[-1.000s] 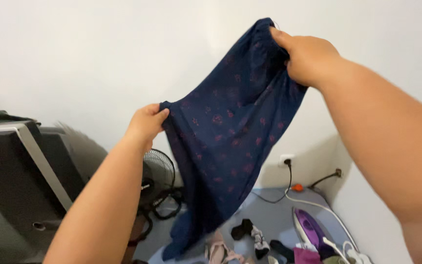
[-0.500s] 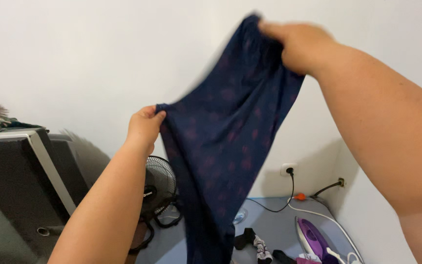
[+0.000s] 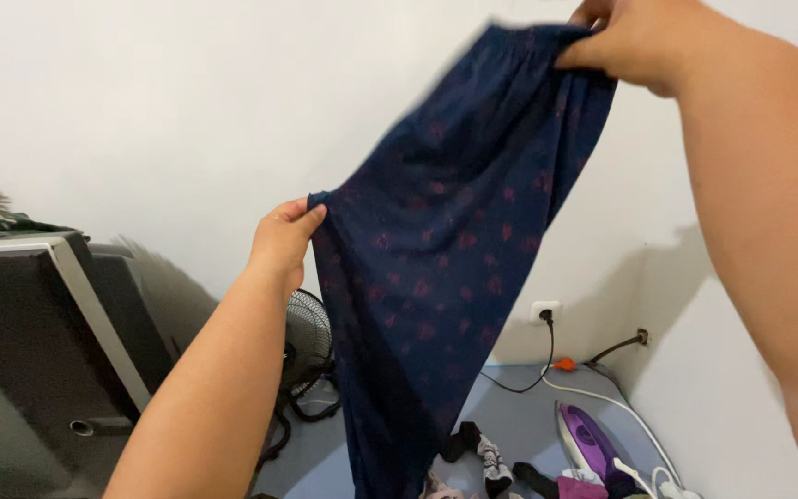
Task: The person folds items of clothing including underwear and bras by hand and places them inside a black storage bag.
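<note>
Navy cloth with a small reddish print, the garment [image 3: 445, 268] hangs in mid-air in front of a white wall, stretched on a slant from about 1 o'clock down to 9 o'clock of the view, with the loose remainder dropping toward 6 o'clock.

Right hand [image 3: 625, 42]: at 1 o'clock, high, near the top edge of the frame. Fingers closed over the gathered upper edge of the cloth, bunching it; grip reads as pressed together on fabric. Fingertips partly cut off by the frame.

Left hand [image 3: 284, 242]: at 9 o'clock of the garment, lower. Thumb and fingers pinch the opposite corner of the same edge. Judgement: the two holds are well apart so that the edge is drawn taut and the cloth falls open under its own weight, free of the floor.

Surroundings:
- Floor fan [image 3: 308, 337], dark, at 7 o'clock, partly behind the left forearm.
- Wall socket [image 3: 545, 311] at 4 o'clock with a black cord plugged in.
- Purple iron [image 3: 588, 445] at 5 o'clock, lying on the grey floor near the corner, white cable beside it.
- Small clothes pile [image 3: 477, 457] at 6 o'clock, just under the hanging hem; cannot tell whether they touch.
- Dark cabinet [image 3: 39, 333] at 8 o'clock, tilted in view.
</note>
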